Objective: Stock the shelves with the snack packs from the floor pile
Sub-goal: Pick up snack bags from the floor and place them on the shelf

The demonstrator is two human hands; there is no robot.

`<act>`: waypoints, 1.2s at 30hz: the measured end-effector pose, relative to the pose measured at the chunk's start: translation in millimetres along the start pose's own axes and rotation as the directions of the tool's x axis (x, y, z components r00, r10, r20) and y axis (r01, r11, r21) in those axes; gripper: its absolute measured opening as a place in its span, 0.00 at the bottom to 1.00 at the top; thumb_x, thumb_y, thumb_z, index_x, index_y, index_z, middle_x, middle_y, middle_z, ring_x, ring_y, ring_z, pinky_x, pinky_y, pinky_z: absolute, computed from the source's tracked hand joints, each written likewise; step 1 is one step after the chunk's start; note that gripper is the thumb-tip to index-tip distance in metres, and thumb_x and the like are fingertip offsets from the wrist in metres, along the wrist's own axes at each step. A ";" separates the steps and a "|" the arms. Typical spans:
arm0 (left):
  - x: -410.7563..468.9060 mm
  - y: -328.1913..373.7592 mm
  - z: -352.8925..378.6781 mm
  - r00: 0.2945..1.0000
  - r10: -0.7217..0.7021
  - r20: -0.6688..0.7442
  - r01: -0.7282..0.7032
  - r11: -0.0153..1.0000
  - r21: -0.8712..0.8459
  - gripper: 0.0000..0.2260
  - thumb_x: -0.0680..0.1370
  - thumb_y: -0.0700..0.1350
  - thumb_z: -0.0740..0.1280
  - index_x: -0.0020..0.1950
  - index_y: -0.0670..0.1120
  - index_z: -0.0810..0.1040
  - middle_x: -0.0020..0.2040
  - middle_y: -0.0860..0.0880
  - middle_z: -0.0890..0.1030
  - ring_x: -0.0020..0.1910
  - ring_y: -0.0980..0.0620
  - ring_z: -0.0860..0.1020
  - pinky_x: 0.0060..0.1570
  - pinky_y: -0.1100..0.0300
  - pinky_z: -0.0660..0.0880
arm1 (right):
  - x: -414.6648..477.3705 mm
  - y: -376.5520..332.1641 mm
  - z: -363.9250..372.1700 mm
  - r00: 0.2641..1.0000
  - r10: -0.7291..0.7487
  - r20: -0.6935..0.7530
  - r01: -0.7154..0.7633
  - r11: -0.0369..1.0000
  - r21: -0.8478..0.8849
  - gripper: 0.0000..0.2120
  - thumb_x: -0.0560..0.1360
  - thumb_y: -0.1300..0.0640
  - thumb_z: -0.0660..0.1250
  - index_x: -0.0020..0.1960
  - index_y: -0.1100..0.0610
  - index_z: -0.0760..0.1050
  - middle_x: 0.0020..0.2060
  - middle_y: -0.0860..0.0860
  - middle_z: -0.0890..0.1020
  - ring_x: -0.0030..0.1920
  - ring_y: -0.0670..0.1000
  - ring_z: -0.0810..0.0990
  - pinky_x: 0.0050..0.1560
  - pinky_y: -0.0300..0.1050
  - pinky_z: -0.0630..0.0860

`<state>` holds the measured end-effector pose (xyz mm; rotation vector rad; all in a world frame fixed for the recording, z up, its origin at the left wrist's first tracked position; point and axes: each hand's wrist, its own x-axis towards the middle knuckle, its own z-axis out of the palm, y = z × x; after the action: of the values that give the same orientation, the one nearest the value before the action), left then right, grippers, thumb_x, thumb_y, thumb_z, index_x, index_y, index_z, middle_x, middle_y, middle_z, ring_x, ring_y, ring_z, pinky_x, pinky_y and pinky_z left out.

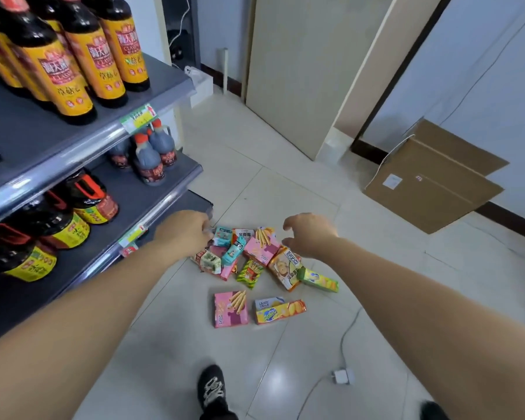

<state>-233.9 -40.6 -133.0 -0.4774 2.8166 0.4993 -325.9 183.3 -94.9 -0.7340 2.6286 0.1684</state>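
A pile of colourful snack packs [249, 256] lies on the tiled floor beside the foot of the grey shelves [152, 189]. Apart from the pile lie a pink stick-biscuit box [230, 309] and a yellow chip box [281, 311]; a green box [318, 280] rests at the pile's right edge. Both my arms reach down over the pile. My left hand [184, 233] hovers at the pile's left edge, fingers curled, and I cannot tell whether it touches a pack. My right hand [311, 234] hangs above the right side, fingers spread, holding nothing.
The shelves on the left carry dark sauce bottles [73, 56] with yellow labels and jugs [73, 207] lower down. A flat cardboard box [434, 177] leans by the right wall. A white cable with an adapter [342, 375] runs across the floor. My black shoe [212, 392] stands below the pile.
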 end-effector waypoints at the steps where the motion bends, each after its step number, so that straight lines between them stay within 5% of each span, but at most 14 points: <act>1: 11.8 -5.8 4.9 1.000 -0.013 0.010 0.013 1.000 0.000 0.11 0.79 0.50 0.63 0.58 0.47 0.78 0.56 0.47 0.80 0.55 0.45 0.77 0.53 0.51 0.76 | 13.8 -1.1 5.1 1.000 -0.003 0.009 0.003 1.000 0.009 0.17 0.78 0.49 0.64 0.65 0.53 0.74 0.61 0.52 0.78 0.61 0.55 0.76 0.54 0.47 0.75; 13: 131.5 -62.0 101.0 0.972 -0.212 0.104 0.220 0.972 -0.081 0.10 0.79 0.50 0.64 0.55 0.47 0.79 0.54 0.47 0.82 0.52 0.44 0.78 0.47 0.53 0.77 | 175.2 -12.9 80.3 0.987 -0.077 0.141 0.079 0.997 -0.006 0.17 0.79 0.50 0.62 0.66 0.51 0.73 0.62 0.52 0.77 0.64 0.55 0.74 0.56 0.49 0.75; 28: 231.3 -152.1 324.9 0.902 -0.363 0.232 0.409 0.891 -0.197 0.12 0.79 0.49 0.64 0.59 0.46 0.78 0.57 0.45 0.81 0.55 0.44 0.78 0.47 0.56 0.73 | 331.3 -44.7 297.9 0.949 -0.057 0.309 0.041 0.997 0.058 0.17 0.78 0.45 0.61 0.63 0.49 0.74 0.57 0.51 0.80 0.57 0.55 0.78 0.46 0.46 0.75; 36: 273.3 -193.6 434.8 0.870 -0.394 0.296 0.461 0.864 -0.205 0.11 0.81 0.49 0.60 0.51 0.44 0.77 0.52 0.42 0.80 0.50 0.42 0.78 0.41 0.56 0.69 | 397.5 -60.6 403.2 0.940 0.050 0.338 -0.133 0.965 0.227 0.22 0.77 0.44 0.62 0.65 0.55 0.72 0.59 0.54 0.79 0.58 0.57 0.78 0.53 0.48 0.77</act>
<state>-338.9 -127.0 -664.8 -0.9990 2.3111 0.7829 -463.7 33.1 -626.6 -0.4524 2.3079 -0.0114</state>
